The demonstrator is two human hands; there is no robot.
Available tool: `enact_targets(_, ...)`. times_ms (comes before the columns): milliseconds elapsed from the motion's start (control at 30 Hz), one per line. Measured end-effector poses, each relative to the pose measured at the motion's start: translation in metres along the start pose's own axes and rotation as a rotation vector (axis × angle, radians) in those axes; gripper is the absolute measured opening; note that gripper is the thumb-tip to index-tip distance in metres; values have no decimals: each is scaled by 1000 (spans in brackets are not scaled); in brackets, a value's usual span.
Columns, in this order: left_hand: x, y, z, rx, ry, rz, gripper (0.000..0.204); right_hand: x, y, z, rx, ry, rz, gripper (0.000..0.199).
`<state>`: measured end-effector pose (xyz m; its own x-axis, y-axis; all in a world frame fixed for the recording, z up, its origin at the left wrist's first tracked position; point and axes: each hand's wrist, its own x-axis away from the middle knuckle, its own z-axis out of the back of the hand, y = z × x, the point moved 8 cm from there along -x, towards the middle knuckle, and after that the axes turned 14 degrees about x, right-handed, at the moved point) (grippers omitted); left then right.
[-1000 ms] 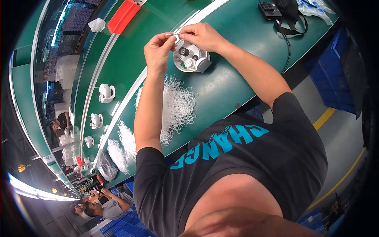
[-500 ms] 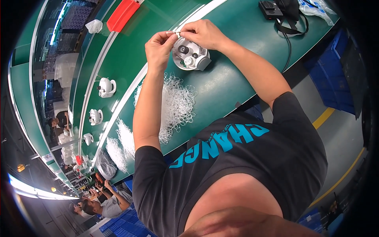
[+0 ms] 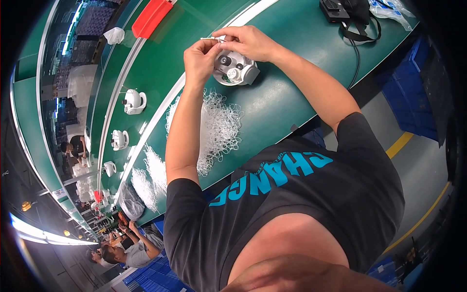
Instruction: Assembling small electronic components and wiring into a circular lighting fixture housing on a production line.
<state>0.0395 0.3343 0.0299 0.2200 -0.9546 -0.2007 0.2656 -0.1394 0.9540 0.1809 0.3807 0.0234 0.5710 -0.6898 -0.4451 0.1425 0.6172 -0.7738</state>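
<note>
My left hand (image 3: 198, 62) and my right hand (image 3: 250, 44) meet at the fingertips above the far rim of a white device housing (image 3: 249, 76). Both are closed in a pinch around a thin white strip (image 3: 210, 39), whose end shows past the fingers; the rest is hidden by them. The housing lies open on the green bench, with a dark round lens-like part (image 3: 225, 61) and white round parts inside. Beneath and beside my left forearm spreads a heap of thin white loops (image 3: 219, 129).
White device units (image 3: 134, 101) stand along the green conveyor (image 3: 160, 63) to the left. A red bin (image 3: 152, 18) sits beyond it. A black box with a cable (image 3: 335, 12) lies far right, near blue crates (image 3: 408, 92). Other people (image 3: 138, 250) work at lower left.
My right fingers have closed in over the left fingertips, and the strip is now more covered. The units on the conveyor have shifted slightly.
</note>
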Motion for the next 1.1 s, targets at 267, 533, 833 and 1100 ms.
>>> enact_targets(267, 3, 2, -7, -14, -22, 102, 12, -1, 7, 0, -39, 9, -124, 23)
enact_targets(533, 3, 10, -15, -210, -107, -56, 10, -1, 31, -11, -535, 22, -334, 19)
enact_targets(833, 24, 29, -28, -716, -229, -413, 20, -1, 30, 7, -86, 19, -222, 22)
enact_targets(1100, 34, 27, -21, -682, -123, -409, 14, 4, -4, -11, 389, -126, 101, 19)
